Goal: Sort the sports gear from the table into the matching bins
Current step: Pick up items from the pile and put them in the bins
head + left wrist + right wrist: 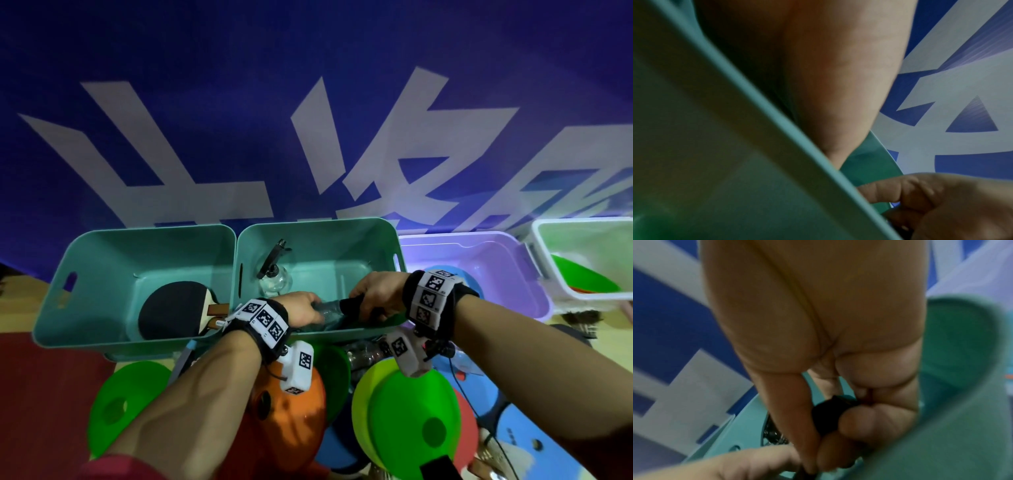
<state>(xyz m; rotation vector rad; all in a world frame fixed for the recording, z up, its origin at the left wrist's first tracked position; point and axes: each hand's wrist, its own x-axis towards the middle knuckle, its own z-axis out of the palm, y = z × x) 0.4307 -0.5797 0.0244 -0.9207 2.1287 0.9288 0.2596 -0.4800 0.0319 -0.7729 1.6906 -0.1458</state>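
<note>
Both my hands reach into the middle teal bin (325,223). A clear bottle (329,313) with a black top lies against the bin's front wall. My left hand (306,308) holds its clear body, and my right hand (373,294) grips the black top (349,304). In the right wrist view my fingers (865,423) curl round the black top (828,410), with the left hand (756,462) just below. The left wrist view shows my palm (828,81) behind the bin's rim (777,123); its fingertips are hidden. A second clear bottle (274,279) stands at the bin's back left.
The left teal bin (137,233) holds table tennis paddles (174,308). A purple bin (513,262) and a white bin (582,223) with flat discs stand to the right. Green (411,418) and orange (305,411) discs crowd the table under my arms. A blue banner rises behind.
</note>
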